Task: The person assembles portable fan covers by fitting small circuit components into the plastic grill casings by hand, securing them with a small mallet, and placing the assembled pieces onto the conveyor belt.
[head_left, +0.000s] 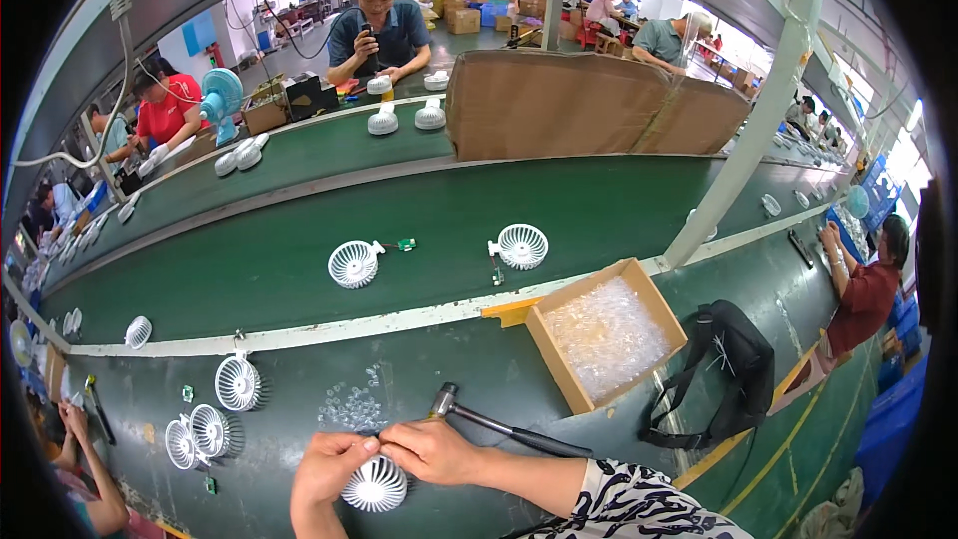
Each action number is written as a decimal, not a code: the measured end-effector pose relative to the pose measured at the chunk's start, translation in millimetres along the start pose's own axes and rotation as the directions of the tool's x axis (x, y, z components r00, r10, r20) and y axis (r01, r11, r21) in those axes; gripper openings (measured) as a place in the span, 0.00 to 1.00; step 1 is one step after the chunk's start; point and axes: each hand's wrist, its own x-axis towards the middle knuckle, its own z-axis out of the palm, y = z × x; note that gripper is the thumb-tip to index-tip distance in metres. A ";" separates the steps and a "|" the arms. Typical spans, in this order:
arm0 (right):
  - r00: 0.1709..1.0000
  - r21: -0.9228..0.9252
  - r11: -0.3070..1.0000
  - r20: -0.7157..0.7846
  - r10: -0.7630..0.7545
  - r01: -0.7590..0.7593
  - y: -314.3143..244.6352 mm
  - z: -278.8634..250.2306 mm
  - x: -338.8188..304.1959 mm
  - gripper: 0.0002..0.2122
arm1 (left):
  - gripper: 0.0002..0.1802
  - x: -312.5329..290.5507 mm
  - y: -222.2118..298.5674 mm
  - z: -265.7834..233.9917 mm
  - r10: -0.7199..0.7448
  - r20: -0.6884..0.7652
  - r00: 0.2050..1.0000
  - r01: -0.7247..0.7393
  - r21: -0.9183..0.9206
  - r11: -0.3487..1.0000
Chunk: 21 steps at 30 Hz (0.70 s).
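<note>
A white, slatted round fan housing (pixel 375 487) is under my two hands at the near edge of the bench. My left hand (pixel 327 474) is closed, its thumb and fingers pinching at the housing's upper edge. Right beside those fingertips, my right hand (pixel 437 451) is closed in a pinch too; whatever small part lies between its fingers is hidden. A hammer (pixel 446 401) with a dark handle lies just beyond my right hand. Small clear plastic pieces (pixel 351 407) are scattered beyond my left hand. More white fan housings (pixel 238 383) rest further left, near small green circuit boards (pixel 188 393).
A cardboard box (pixel 559 364) of clear plastic parts stands right of the hammer, beside a black bag (pixel 733 369). Past a white rail (pixel 329 332), a green conveyor belt (pixel 429 210) carries fan housings. A slanted post (pixel 748 115) rises at right. Several people work around.
</note>
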 end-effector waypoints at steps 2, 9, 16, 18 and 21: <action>0.978 0.029 0.985 0.128 0.163 -0.168 -14.3 -7.8 2.7 0.19 | 0.10 -1.8 12.7 -22.2 0.039 -0.058 0.998 -0.040 -0.007 0.999; 0.969 -0.218 0.975 0.228 0.090 -0.040 7.6 6.6 -5.6 0.15 | 0.11 39.8 91.3 -71.7 0.641 -0.236 0.730 -0.318 0.713 0.625; 0.975 -0.169 0.985 0.208 0.080 -0.045 11.7 7.5 -4.1 0.11 | 0.13 140.9 74.3 -102.3 0.853 0.017 0.521 -0.167 0.983 0.082; 0.973 -0.169 0.985 0.218 0.077 -0.040 13.7 7.6 -4.6 0.10 | 0.14 162.6 62.5 -84.6 0.835 0.024 0.550 -0.229 0.966 0.123; 0.961 -0.205 0.977 0.251 0.114 -0.062 12.6 6.0 -3.7 0.10 | 0.15 192.8 62.4 -40.7 0.718 0.017 0.696 -0.350 0.881 0.318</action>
